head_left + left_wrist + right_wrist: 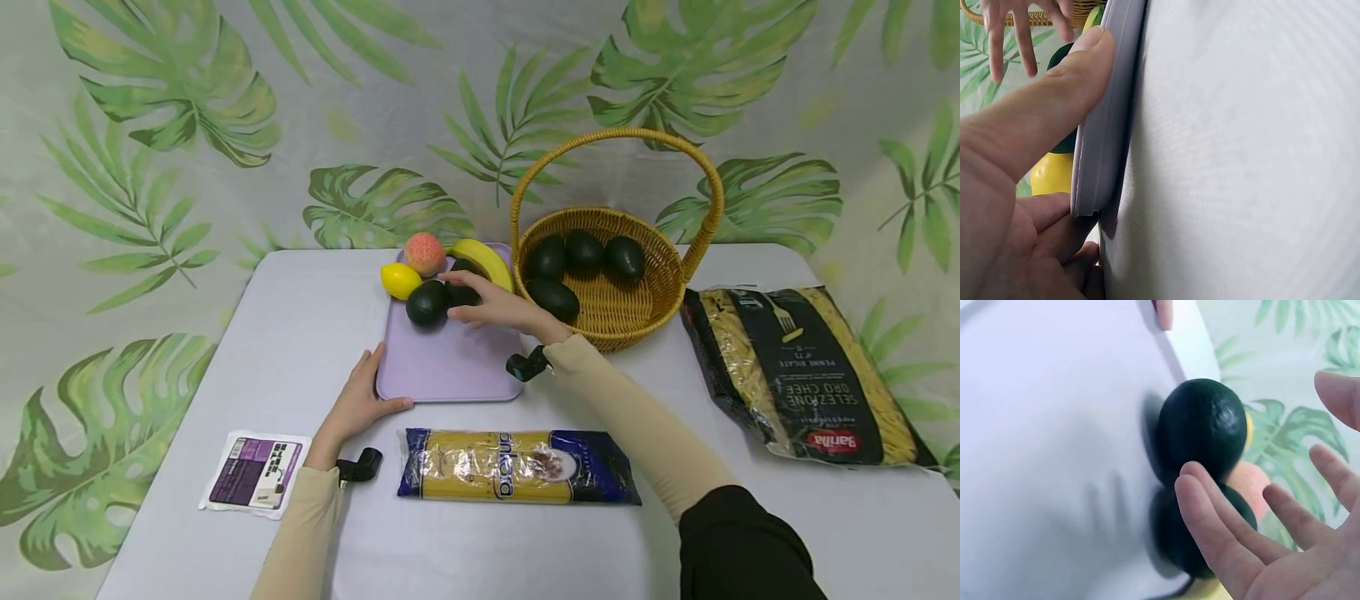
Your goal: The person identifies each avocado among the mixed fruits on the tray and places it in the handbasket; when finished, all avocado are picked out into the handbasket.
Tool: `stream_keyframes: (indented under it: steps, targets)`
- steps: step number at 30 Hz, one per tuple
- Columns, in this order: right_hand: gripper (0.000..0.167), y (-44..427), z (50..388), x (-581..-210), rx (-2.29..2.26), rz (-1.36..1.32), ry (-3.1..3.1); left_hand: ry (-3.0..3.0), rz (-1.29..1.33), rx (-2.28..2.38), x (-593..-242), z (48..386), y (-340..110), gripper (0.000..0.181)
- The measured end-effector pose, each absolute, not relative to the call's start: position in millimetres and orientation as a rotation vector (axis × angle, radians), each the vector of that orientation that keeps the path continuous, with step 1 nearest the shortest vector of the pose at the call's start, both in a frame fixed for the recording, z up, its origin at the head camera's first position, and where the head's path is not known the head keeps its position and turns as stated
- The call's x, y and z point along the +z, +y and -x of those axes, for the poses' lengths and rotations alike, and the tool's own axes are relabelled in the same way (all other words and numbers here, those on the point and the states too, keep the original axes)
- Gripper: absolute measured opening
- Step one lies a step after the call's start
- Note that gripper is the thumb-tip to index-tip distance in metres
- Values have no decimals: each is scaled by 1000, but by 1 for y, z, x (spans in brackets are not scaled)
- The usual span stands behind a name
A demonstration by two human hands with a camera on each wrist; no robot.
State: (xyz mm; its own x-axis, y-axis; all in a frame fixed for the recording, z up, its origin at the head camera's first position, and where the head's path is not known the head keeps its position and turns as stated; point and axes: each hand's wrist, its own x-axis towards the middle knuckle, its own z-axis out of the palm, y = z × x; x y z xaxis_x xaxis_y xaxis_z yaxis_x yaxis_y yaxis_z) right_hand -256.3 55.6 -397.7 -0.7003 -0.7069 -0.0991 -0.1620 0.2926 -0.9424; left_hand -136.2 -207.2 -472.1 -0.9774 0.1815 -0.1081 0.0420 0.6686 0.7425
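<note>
Across a white-covered table, one lavender tray sits near the middle. Toward its far end are two avocados, one lemon at the left edge, one peach and one banana. Four more avocados lie in one wicker basket, close on the tray's right. Three packets complete the count: a purple-and-white one near left, a long pasta pack at the near side, and a bag of penne far right.

The left hand is spread wide at the tray's near left corner — fingers along the left edge, thumb touching the near one. The right hand reaches over the tray's right edge to the two avocados, fingers extended and apart, grasping nothing; I cannot tell whether they touch.

Bare tray fills its near half — white cloth runs between its near edge and the long pack.
</note>
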Motion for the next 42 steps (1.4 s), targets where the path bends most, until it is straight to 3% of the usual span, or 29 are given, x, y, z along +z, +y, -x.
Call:
stream_keyframes:
  steps: [15, 22, 42]
  targets:
    - [63, 1, 272, -410, -1098, 721, 2342, 2694, -172, 1209, -472, 137, -207, 106]
    - [51, -5, 271, -414, -1037, 719, 2461, 2693, -169, 1213, -472, 137, -207, 107]
    - [39, 46, 251, -389, -1589, 692, 2064, 2707, -179, 1206, -472, 136, -207, 107]
